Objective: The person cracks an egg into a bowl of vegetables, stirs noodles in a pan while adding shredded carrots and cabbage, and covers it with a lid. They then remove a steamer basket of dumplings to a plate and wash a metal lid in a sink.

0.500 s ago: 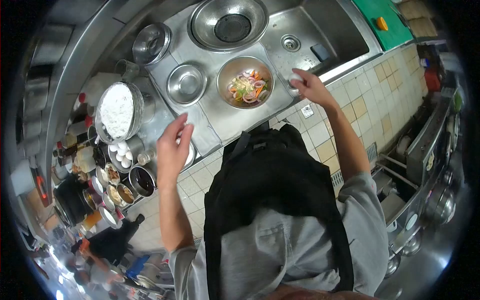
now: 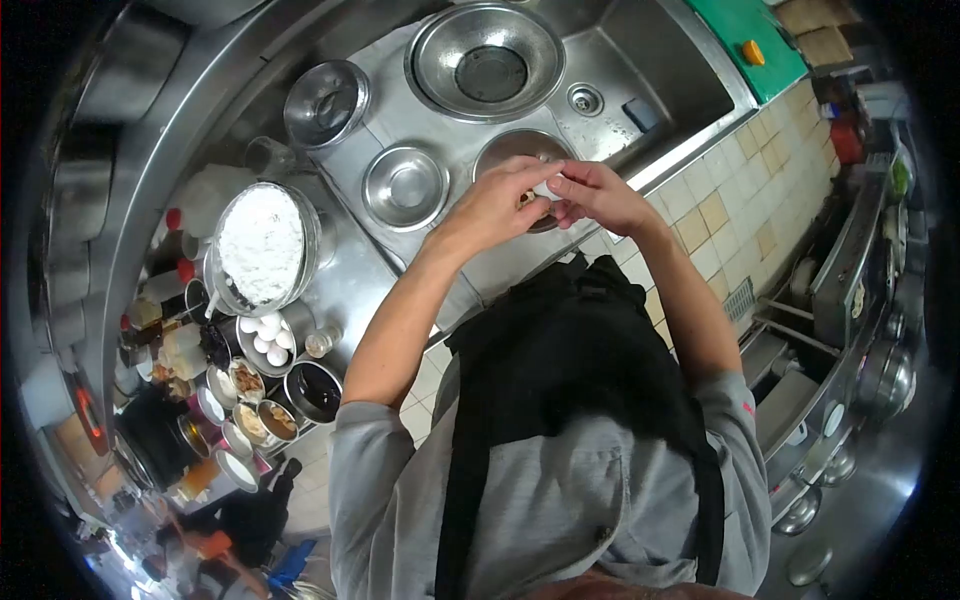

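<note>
Above the steel mixing bowl (image 2: 508,148), my left hand (image 2: 492,207) and my right hand (image 2: 605,197) meet around a white egg (image 2: 547,188). The fingers of both hands are closed on the egg, and part of its shell shows between them. Most of the bowl's contents, sliced onion and other cut vegetables, is covered by my hands. Left of that bowl sits a smaller steel bowl (image 2: 405,187) with nothing visible in it.
Behind stands a wide steel basin (image 2: 425,70), beside the sink (image 2: 660,75). To the left are a bowl of white powder (image 2: 260,245), a bowl of eggs (image 2: 268,338) and several ingredient containers. A green board (image 2: 745,35) lies far right. Another person (image 2: 250,515) is at lower left.
My left hand has moved up and right from the counter's edge to the bowl. My right hand has brought the egg leftward over the bowl, and both hands now hold it.
</note>
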### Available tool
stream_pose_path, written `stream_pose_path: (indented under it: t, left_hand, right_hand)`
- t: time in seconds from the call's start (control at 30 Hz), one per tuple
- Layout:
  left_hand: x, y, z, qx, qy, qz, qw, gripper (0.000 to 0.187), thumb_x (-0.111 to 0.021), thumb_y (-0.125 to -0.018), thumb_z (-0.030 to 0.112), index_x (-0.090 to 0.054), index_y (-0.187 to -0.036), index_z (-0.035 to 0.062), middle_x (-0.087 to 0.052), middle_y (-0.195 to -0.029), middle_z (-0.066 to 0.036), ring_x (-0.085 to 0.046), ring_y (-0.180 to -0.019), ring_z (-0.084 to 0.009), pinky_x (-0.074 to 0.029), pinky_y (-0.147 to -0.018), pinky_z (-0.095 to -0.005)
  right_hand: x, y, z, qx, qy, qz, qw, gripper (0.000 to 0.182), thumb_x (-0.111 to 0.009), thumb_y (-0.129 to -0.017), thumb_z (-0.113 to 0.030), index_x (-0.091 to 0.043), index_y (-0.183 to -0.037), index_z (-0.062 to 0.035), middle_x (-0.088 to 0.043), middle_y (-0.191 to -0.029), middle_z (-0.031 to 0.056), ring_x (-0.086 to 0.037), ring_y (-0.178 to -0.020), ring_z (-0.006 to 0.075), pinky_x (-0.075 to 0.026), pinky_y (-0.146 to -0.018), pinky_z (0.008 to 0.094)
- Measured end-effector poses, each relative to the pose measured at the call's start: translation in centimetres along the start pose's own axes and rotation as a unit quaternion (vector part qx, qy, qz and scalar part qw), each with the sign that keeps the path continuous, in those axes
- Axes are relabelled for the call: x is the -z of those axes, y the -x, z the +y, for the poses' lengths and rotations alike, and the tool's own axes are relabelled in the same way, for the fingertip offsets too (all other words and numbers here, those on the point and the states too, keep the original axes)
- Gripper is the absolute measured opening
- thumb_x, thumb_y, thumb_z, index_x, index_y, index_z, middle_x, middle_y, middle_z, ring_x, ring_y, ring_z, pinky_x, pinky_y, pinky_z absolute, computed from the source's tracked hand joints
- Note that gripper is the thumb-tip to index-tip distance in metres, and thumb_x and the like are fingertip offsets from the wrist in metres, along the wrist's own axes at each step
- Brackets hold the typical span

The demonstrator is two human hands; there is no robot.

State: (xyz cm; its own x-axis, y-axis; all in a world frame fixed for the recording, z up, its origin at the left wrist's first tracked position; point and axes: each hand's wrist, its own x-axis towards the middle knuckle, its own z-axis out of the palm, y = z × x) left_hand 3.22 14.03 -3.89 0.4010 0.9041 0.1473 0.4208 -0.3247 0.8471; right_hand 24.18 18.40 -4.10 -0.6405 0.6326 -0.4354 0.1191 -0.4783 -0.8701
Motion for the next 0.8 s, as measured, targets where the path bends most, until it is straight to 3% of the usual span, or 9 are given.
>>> stream_pose_path:
  t: [0.03, 0.1, 0.2, 0.37, 0.43, 0.63, 0.7, 0.8]
  left_hand:
    - [0.0, 0.0, -0.5, -0.002, 0.002, -0.007, 1.000, 0.051, -0.066, -0.086, 0.007, -0.058, -0.136, 0.0116, -0.063, -0.127, -0.014, -0.067, -0.087, -0.0226, -0.055, -0.076, -0.0311]
    - [-0.3, -0.2, -1.1, 0.000, 0.002, -0.018, 1.000, 0.044, -0.065, -0.083, 0.007, -0.063, -0.128, 0.0065, -0.066, -0.114, -0.018, -0.067, -0.094, -0.0318, -0.054, -0.081, -0.0383]
    - [-0.1, -0.9, -2.3, 0.034, 0.047, -0.042, 0.997, 0.048, -0.064, -0.082, 0.005, -0.063, -0.130, 0.0098, -0.067, -0.124, -0.016, -0.070, -0.090, -0.0251, -0.057, -0.077, -0.0331]
    - [0.5, -1.4, -3.3, 0.046, 0.038, -0.072, 0.996, 0.048, -0.062, -0.082, 0.004, -0.064, -0.129, 0.0107, -0.066, -0.125, -0.016, -0.070, -0.098, -0.0263, -0.057, -0.081, -0.0329]
    - [0.2, -1.2, -4.2, 0.008, 0.029, -0.046, 0.999, 0.048, -0.060, -0.081, 0.003, -0.065, -0.128, 0.0103, -0.064, -0.127, -0.016, -0.068, -0.104, -0.0281, -0.056, -0.086, -0.0339]
    - [1.4, -1.4, -5.0, -0.103, -0.061, -0.064, 0.991, 0.051, -0.061, -0.082, 0.002, -0.061, -0.133, 0.0121, -0.063, -0.127, -0.015, -0.062, -0.113, -0.0333, -0.052, -0.094, -0.0370]
    - [2.4, -1.4, -3.7, -0.094, -0.091, -0.078, 0.988, 0.051, -0.062, -0.083, 0.003, -0.060, -0.133, 0.0121, -0.064, -0.125, -0.016, -0.063, -0.111, -0.0332, -0.052, -0.092, -0.0369]
    - [3.4, -2.2, -2.3, -0.063, -0.081, -0.064, 0.993, 0.049, -0.066, -0.084, 0.005, -0.060, -0.133, 0.0119, -0.066, -0.119, -0.016, -0.065, -0.106, -0.0321, -0.053, -0.089, -0.0368]
  right_hand:
    - [0.0, -0.2, 0.5, -0.018, -0.005, -0.001, 1.000, 0.037, -0.063, -0.098, -0.034, -0.063, -0.117, -0.0029, -0.063, -0.087, 0.0014, -0.061, -0.074, 0.0091, -0.058, -0.069, 0.0266]
    - [0.2, -0.4, 1.4, -0.038, -0.012, 0.010, 0.999, 0.037, -0.064, -0.098, -0.035, -0.063, -0.117, -0.0028, -0.063, -0.085, 0.0014, -0.061, -0.073, 0.0092, -0.057, -0.069, 0.0265]
    - [0.3, -1.0, 2.4, -0.021, -0.023, 0.020, 0.999, 0.038, -0.064, -0.098, -0.035, -0.063, -0.116, -0.0028, -0.063, -0.085, 0.0020, -0.061, -0.073, 0.0095, -0.057, -0.068, 0.0265]
    - [-0.5, -1.7, 2.3, -0.023, -0.035, 0.038, 0.998, 0.038, -0.065, -0.097, -0.035, -0.064, -0.117, -0.0032, -0.065, -0.087, 0.0018, -0.062, -0.073, 0.0094, -0.056, -0.067, 0.0257]
    - [-0.5, -1.9, 2.3, -0.024, -0.034, 0.044, 0.998, 0.038, -0.065, -0.097, -0.035, -0.063, -0.117, -0.0031, -0.065, -0.087, 0.0016, -0.062, -0.072, 0.0094, -0.056, -0.067, 0.0257]
    - [0.2, -2.3, 2.3, 0.007, 0.094, 0.040, 0.995, 0.037, -0.063, -0.098, -0.031, -0.061, -0.122, -0.0024, -0.065, -0.091, 0.0018, -0.063, -0.074, 0.0084, -0.057, -0.066, 0.0253]
    - [0.2, -2.1, 1.4, -0.004, 0.281, 0.046, 0.959, 0.038, -0.062, -0.099, -0.027, -0.059, -0.127, -0.0014, -0.066, -0.094, 0.0027, -0.064, -0.073, 0.0107, -0.057, -0.067, 0.0260]
    - [-0.3, -1.5, 0.2, 0.061, 0.329, 0.074, 0.939, 0.045, -0.062, -0.099, -0.028, -0.054, -0.134, -0.0007, -0.066, -0.100, 0.0052, -0.065, -0.079, 0.0131, -0.059, -0.068, 0.0277]
